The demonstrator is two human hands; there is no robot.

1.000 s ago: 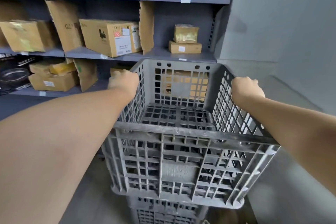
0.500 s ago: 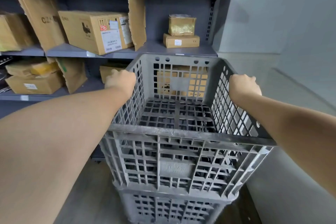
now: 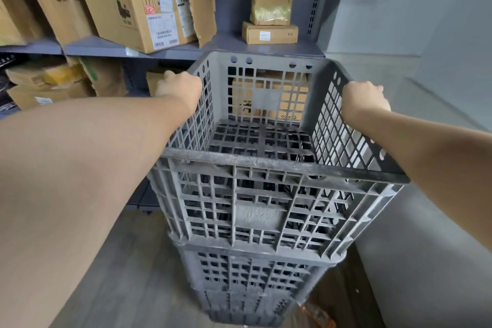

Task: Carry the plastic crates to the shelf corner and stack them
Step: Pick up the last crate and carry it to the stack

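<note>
top crate: grey lattice, sits on lower crate, at shelf corner
left hand: fingers clamped on left rim
right hand: fingers clamped on right rim

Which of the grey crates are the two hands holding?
The upper crate of the stack: the left hand and right hand grip its opposite side rims. The lower crate sits beneath it, touched by neither hand.
</note>
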